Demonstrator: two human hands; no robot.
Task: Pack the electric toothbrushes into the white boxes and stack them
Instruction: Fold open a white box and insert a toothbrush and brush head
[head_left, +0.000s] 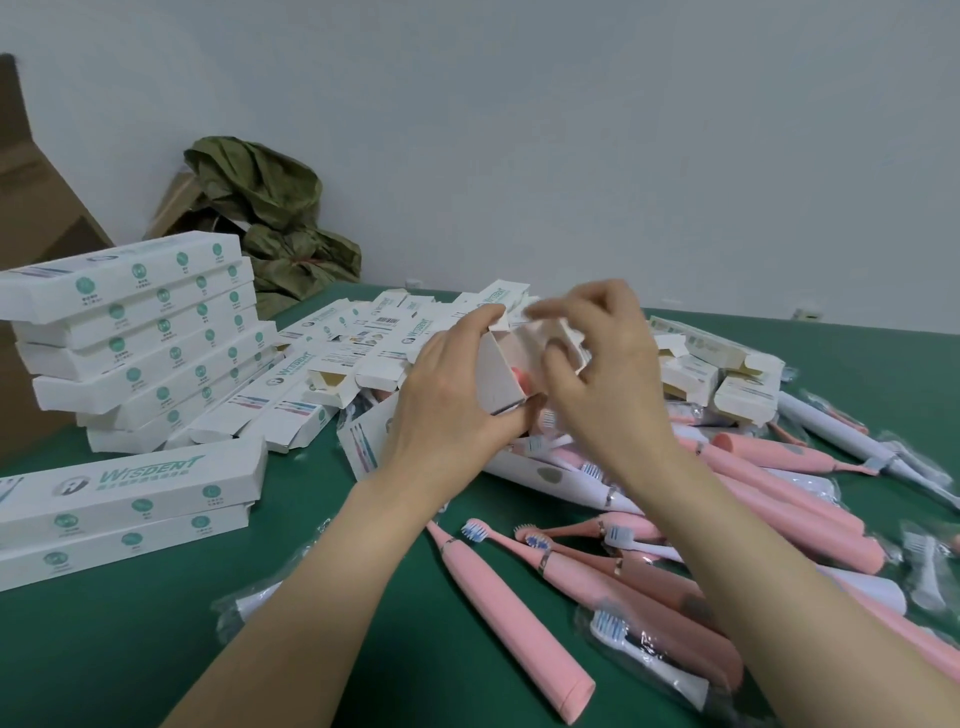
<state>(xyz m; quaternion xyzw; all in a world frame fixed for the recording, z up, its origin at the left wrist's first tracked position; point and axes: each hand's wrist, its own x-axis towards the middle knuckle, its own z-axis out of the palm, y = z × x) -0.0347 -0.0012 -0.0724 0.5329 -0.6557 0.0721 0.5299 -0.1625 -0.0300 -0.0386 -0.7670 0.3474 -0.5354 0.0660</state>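
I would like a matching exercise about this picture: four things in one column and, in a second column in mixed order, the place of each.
Things
1. tall stack of white boxes
2. open box
3. green bag
4. nearest pink toothbrush

Places
A. at the back, by the wall
B. lying on the green table, between the forearms
C. at the left side of the table
D. gripped by the left hand

Pairs: 1-C, 2-D, 3-A, 4-B

The right hand has blurred fingers; the white box hides most of a pink toothbrush.
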